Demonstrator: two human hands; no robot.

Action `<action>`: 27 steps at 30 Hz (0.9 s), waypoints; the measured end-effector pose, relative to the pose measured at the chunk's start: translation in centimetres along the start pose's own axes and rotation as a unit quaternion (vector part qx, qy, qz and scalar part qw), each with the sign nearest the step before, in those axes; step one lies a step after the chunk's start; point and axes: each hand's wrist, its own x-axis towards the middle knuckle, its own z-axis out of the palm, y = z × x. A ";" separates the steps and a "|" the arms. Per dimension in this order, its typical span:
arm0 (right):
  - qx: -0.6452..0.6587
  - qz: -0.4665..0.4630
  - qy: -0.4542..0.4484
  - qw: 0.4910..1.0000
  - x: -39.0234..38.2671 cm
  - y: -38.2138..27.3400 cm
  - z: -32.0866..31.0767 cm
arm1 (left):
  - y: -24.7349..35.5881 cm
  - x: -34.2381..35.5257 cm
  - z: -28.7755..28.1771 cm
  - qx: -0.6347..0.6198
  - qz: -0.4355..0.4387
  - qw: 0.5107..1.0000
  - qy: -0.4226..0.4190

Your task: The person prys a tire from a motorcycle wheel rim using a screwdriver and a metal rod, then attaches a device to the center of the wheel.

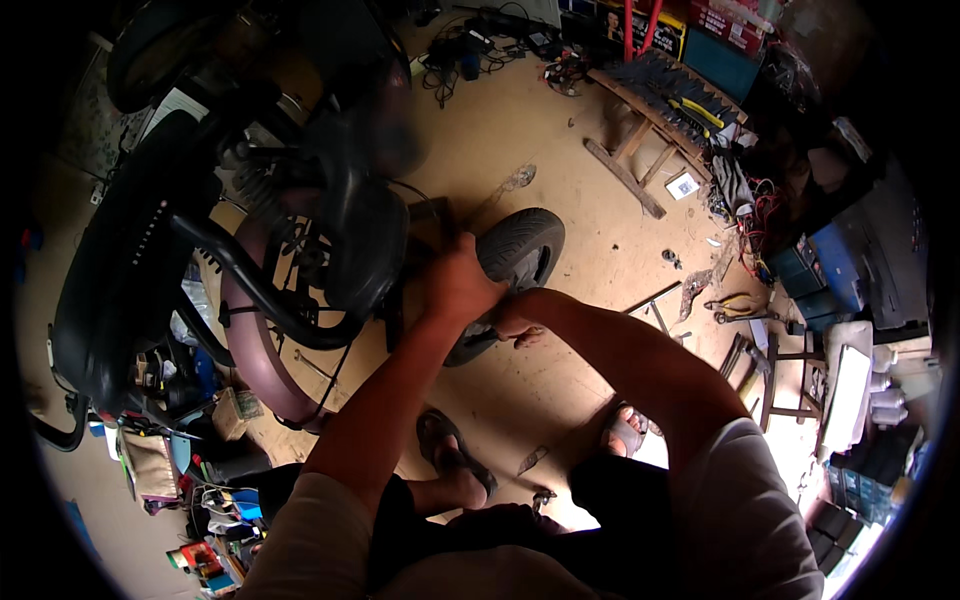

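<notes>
Wheel with a black treaded tyre sits mid-floor, in front of the person and just right of a scooter with black and dusky pink parts; whether the two are joined is hard to see. The left hand is against the wheel's left side, thumb uppermost, its other fingers hidden, so I cannot tell how wide they are or what they hold. The right hand is at the wheel's near side, close beside the left, fingers bent inward; shadow hides whether anything is between them. Both forearms reach in from below, above two sandalled feet. On the brown floor to the right lie pliers and a hammer; farther off, yellow-handled cutters rest on a low wooden stand, and dark cables lie tangled at the far side
</notes>
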 end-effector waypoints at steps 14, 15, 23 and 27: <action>0.060 -0.004 0.371 0.927 -1.4 4.7 15.9 | -2.6 0.4 -0.7 -0.013 -0.023 1.000 -0.004; 0.066 0.000 0.368 0.927 -0.8 4.6 16.2 | -2.5 0.3 -0.5 -0.009 -0.017 1.000 0.000; 0.157 -0.028 0.412 0.897 0.5 6.8 20.4 | -0.7 1.6 0.5 0.007 -0.017 1.000 -0.009; 0.168 -0.062 0.476 0.861 6.1 9.4 25.9 | -0.3 2.9 0.9 -0.033 -0.045 0.998 0.015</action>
